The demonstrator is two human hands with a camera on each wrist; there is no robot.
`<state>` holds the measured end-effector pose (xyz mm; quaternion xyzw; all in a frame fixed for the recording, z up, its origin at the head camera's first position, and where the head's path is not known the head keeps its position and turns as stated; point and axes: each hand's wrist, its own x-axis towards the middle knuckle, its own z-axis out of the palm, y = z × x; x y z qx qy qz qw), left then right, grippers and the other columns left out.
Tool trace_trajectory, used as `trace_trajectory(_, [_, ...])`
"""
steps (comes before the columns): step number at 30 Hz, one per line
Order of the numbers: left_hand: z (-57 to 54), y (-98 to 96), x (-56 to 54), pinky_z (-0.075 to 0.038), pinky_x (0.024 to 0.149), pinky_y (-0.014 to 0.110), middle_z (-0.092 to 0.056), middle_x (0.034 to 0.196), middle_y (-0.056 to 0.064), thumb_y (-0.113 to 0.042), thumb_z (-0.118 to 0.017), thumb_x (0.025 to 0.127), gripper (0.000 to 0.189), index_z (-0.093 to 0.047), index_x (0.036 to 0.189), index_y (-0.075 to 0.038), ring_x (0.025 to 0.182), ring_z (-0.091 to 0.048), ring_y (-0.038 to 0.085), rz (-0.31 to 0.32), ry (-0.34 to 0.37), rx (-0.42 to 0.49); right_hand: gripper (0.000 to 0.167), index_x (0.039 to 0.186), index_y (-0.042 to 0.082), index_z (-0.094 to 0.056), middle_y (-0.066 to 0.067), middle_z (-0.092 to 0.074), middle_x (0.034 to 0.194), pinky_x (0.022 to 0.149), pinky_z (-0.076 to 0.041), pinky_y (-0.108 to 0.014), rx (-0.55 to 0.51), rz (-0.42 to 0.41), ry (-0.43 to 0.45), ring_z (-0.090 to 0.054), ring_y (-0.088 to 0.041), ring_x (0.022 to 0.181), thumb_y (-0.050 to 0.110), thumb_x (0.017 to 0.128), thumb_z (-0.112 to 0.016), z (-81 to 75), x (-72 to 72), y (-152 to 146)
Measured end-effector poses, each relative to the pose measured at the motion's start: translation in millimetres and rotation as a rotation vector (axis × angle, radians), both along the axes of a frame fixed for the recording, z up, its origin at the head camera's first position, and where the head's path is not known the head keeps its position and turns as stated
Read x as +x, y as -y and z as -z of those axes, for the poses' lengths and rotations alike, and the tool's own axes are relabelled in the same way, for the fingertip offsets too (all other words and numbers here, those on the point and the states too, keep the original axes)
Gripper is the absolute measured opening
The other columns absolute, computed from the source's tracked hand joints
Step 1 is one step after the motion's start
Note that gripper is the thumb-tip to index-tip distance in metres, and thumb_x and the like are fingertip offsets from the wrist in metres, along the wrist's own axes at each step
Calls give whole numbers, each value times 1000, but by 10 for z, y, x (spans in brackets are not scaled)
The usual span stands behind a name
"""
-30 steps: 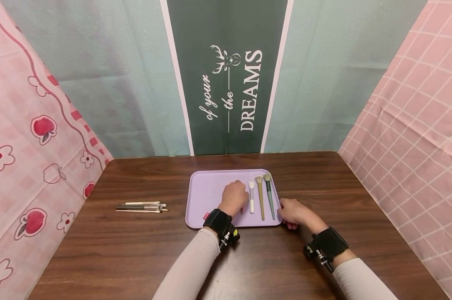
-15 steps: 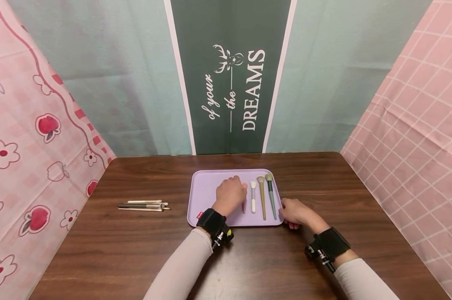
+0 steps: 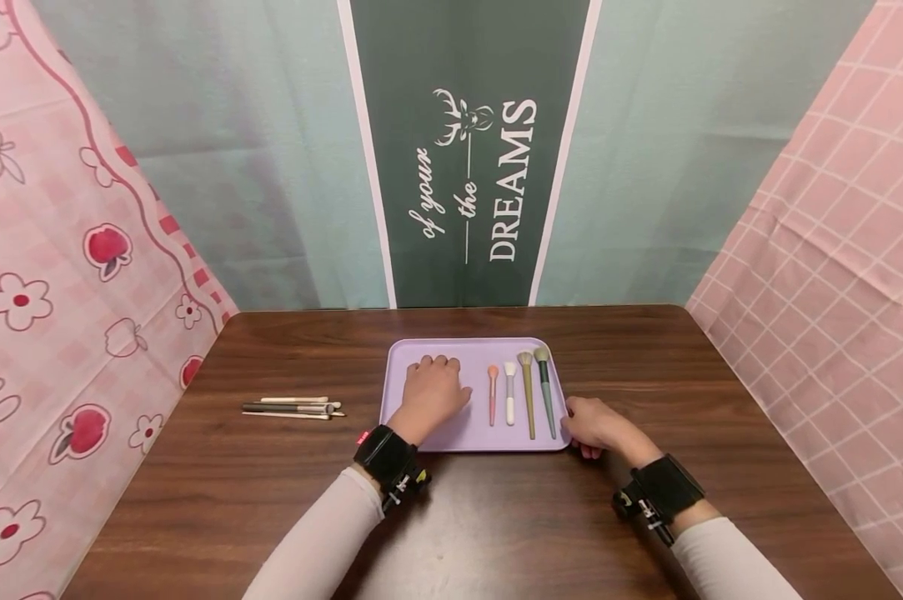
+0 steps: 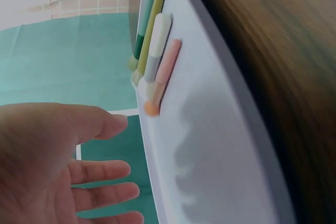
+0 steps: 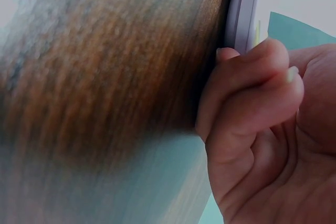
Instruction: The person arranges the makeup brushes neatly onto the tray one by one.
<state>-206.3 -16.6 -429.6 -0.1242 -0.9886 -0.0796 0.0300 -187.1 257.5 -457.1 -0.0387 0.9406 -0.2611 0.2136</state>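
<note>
Over the left part of a lilac tray point(image 3: 474, 442), my left hand point(image 3: 430, 392) hovers with fingers spread and nothing between them. Four makeup brushes would be too exact a tally, so several lie side by side along the tray's right part. Leftmost is a pink brush point(image 3: 492, 396) with an orange-pink head. Beside it lie a white-and-grey brush point(image 3: 509, 393), an olive brush point(image 3: 529, 396) with pale bristles, and a green brush point(image 3: 546, 392) at the right rim. My right hand point(image 3: 594, 422) grips the tray's front right corner, its fingers curled against the rim in the right wrist view.
Left of the tray, a small bundle of brushes point(image 3: 293, 408) lies on the brown wooden table point(image 3: 496, 525). A green curtain point(image 3: 624, 167) hangs behind the table, with pink cloths point(image 3: 834, 250) at both sides.
My left hand has let go of the pink brush and moved left, leaving it lying beside the white-and-grey one. The right hand has stayed at the tray corner.
</note>
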Motion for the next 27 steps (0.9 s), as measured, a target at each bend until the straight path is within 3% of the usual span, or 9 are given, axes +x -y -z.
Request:
trace_trajectory(7, [18, 218, 116, -46, 93, 49, -67, 113, 10, -42, -73, 90, 44, -67, 118, -8, 107, -59, 33, 23, -42, -7, 10, 86, 4, -52, -9, -59, 65, 42, -49, -29, 7, -3, 0, -56, -15, 44, 6, 95, -48, 9, -3, -10])
trace_trajectory(17, [28, 423, 196, -43, 101, 54, -64, 128, 13, -41, -72, 92, 52, -63, 130, -7, 119, -56, 36, 4, -4, 12, 9, 86, 4, -52, -8, -60, 65, 42, -49, -29, 7, 4, 0, -56, -15, 44, 7, 94, -48, 24, 5, -18])
trace_trajectory(27, [8, 704, 297, -42, 102, 56, -63, 129, 14, -39, -74, 91, 52, -62, 130, -6, 120, -55, 37, -38, 12, 32, 10, 86, 4, -51, -9, -59, 65, 42, -49, -29, -1, 0, -1, -56, -15, 44, 7, 94, -48, 16, 7, -16])
